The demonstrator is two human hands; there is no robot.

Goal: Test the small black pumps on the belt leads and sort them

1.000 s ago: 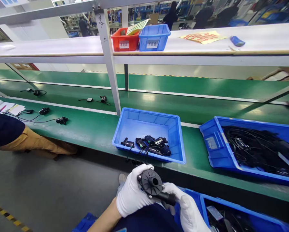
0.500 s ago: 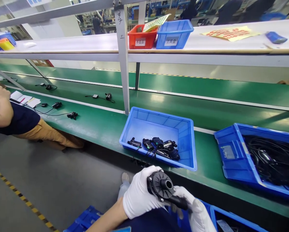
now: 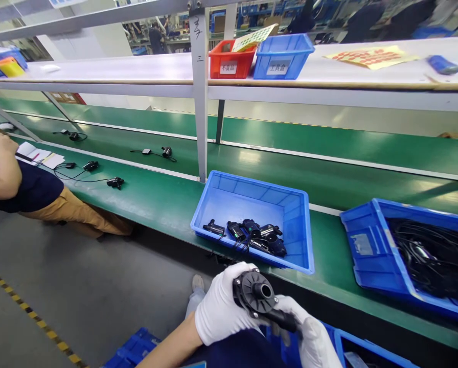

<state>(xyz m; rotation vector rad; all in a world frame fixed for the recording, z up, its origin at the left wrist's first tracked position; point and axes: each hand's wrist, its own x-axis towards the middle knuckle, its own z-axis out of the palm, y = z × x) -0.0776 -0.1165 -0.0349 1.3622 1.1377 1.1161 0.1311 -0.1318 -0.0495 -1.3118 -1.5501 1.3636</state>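
Note:
Both my hands wear white gloves and grip one black round pump part (image 3: 256, 295) low in the view, over my lap. My left hand (image 3: 221, 306) wraps round its disc-shaped body. My right hand (image 3: 309, 337) closes on the black stub sticking out to the right. Just beyond, on the green bench, a blue bin (image 3: 290, 204) holds several small black pump parts (image 3: 252, 232) with wires along its near wall.
A second blue bin (image 3: 367, 245) full of black cables sits at the right. More blue crates (image 3: 137, 347) lie by my legs. Small black parts with wires (image 3: 116, 181) lie on the green conveyor at left, near a seated person (image 3: 29, 194). Red (image 3: 229, 64) and blue (image 3: 278, 61) bins stand on the upper shelf.
My view has swung left since a second ago, so the bins now sit further right. The pump part stays in both hands, tilted slightly more.

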